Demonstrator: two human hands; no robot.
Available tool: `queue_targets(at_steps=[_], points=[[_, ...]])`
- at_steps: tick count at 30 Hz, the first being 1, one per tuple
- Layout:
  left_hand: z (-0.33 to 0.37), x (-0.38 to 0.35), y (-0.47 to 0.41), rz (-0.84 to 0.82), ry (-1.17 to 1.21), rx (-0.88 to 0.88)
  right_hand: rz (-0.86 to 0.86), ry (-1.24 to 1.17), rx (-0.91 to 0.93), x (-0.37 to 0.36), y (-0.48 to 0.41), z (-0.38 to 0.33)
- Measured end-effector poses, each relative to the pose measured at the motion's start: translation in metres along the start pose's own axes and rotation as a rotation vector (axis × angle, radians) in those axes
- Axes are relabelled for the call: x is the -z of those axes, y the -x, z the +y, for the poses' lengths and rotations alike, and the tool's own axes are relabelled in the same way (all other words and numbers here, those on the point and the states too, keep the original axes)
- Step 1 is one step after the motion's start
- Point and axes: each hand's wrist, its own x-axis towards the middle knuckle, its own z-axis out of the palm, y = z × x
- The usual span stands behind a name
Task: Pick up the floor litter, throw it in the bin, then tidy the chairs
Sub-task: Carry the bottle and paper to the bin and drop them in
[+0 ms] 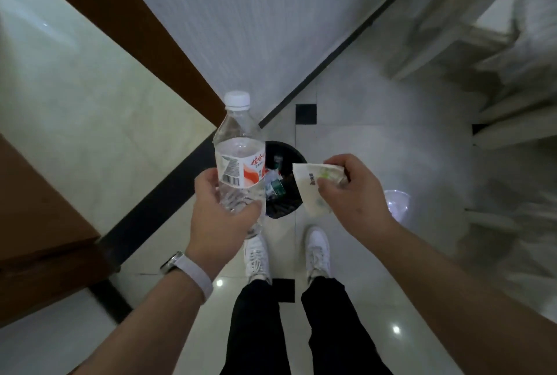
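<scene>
My left hand (pixel 221 217) grips a clear plastic water bottle (pixel 238 151) with a white cap and a red-and-white label, held upright at the left edge of the bin. My right hand (pixel 354 190) pinches a crumpled white paper wrapper (pixel 310 190) with green print over the bin's right edge. The round black bin (pixel 286 205) stands on the tiled floor just ahead of my white shoes, lined with a dark bag and holding several bits of rubbish. The bottle and the wrapper hide part of the bin.
A clear plastic cup (pixel 396 202) lies on the floor to the right of the bin. A brown-framed door or cabinet (pixel 126 27) runs along the left. White chairs (pixel 488 52), blurred, fill the right side. The wall (pixel 256 12) is straight ahead.
</scene>
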Motion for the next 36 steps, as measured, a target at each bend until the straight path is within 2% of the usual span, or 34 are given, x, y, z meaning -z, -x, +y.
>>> queue_targets(at_steps=[6,11,16,21,26,30,36], points=[[-0.117,-0.05,-0.089,0.003,-0.096,0.069,0.006,0.028,-0.096,-0.069,-0.071,0.105],[-0.206,-0.087,-0.157,-0.04,-0.168,0.08,0.035,0.084,-0.101,-0.126,-0.143,0.183],[-0.27,-0.12,-0.219,-0.083,-0.249,0.047,0.014,0.2,-0.006,-0.175,-0.206,0.24],[-0.309,-0.149,-0.262,-0.147,-0.393,0.058,-0.087,0.428,0.215,-0.195,-0.234,0.272],[-0.294,-0.153,-0.269,-0.233,-0.469,0.038,-0.115,0.55,0.296,-0.183,-0.232,0.271],[-0.25,-0.137,-0.257,-0.316,-0.553,-0.145,-0.061,0.691,0.336,-0.162,-0.218,0.246],[-0.164,-0.095,-0.236,-0.383,-0.85,-0.418,0.019,0.813,0.296,-0.11,-0.186,0.166]])
